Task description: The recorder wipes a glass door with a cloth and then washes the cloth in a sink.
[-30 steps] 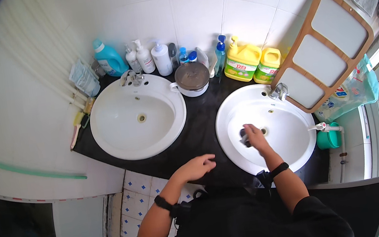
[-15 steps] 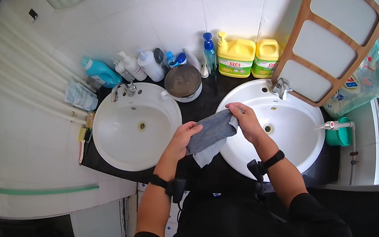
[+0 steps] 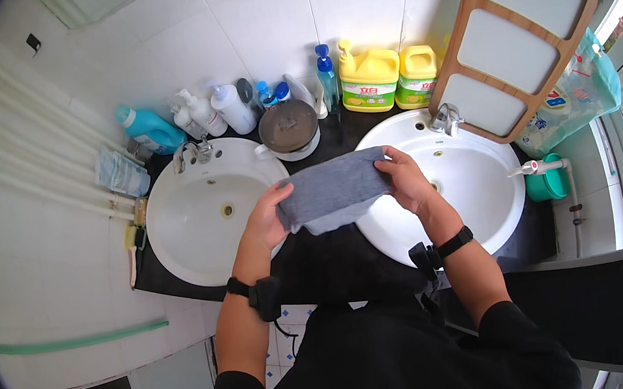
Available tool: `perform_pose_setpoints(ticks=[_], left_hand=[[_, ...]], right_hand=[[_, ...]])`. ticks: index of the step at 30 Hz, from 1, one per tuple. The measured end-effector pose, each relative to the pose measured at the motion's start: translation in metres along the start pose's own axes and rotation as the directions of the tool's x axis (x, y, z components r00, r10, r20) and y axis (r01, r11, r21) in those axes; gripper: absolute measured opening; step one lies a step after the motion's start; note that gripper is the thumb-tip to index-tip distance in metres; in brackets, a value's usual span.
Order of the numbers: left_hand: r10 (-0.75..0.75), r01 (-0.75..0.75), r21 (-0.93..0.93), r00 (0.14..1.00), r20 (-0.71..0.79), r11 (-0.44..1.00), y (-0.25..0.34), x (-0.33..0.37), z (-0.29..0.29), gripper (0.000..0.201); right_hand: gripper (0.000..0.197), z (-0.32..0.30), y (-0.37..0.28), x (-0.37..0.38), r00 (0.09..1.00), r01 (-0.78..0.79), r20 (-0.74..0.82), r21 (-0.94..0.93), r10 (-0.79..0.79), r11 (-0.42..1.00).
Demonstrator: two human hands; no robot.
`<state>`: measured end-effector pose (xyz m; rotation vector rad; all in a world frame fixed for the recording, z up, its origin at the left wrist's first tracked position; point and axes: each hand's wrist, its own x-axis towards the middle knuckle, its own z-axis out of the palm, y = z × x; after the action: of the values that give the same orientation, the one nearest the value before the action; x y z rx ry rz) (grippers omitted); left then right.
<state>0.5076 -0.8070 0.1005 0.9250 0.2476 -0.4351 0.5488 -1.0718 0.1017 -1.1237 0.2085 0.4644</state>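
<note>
Middle of the frame, pinching a grey cloth [image 3: 333, 189] at both ends with left hand [image 3: 263, 216] and right hand [image 3: 409, 181]. Up top, can't see inside the lidded white pot [image 3: 290, 132] or yellow jugs [image 3: 369, 79].

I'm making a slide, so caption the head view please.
Left hand and right hand hold a gray cloth over a black counter with two white sinks.

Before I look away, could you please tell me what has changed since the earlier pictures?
The left hand, empty a second ago, now grips the grey cloth along with the right hand. Since half a second ago, the left hand has moved left, and the cloth is spread wider. The left sink, right sink and yellow jugs stayed put.
</note>
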Motion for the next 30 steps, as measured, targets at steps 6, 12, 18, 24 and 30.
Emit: perform_pose_setpoints(ticks=[6, 12, 18, 24, 30], left_hand=[[0.011, -0.02, -0.127, 0.997, -0.074, 0.992, -0.003, -0.011, -0.008, 0.038], [0.084, -0.084, -0.071, 0.996, -0.01, 0.994, 0.017, -0.024, -0.031, 0.039], [0.074, -0.077, -0.178, 0.997, -0.024, 0.981, 0.016, -0.02, -0.044, 0.037], [-0.114, 0.117, -0.345, 0.993, 0.029, 0.931, -0.006, 0.038, 0.008, 0.036], [-0.075, 0.067, -0.344, 0.997, -0.01, 0.937, 0.007, 0.118, 0.04, 0.035]], right_hand=[[0.018, 0.016, 0.001, 0.001, 1.0, -0.006, 0.014, -0.034, 0.006, 0.999], [0.017, 0.034, -0.002, 0.005, 0.998, 0.045, 0.048, 0.012, -0.046, 0.999], [0.013, 0.043, 0.006, 0.014, 0.991, 0.131, -0.007, 0.029, -0.131, 0.991], [0.03, 0.085, 0.018, 0.014, 0.833, 0.523, 0.539, -0.691, -0.125, 0.499], [0.024, 0.002, -0.063, 0.062, 0.88, 0.344, 0.026, -0.724, -0.475, 0.598]])
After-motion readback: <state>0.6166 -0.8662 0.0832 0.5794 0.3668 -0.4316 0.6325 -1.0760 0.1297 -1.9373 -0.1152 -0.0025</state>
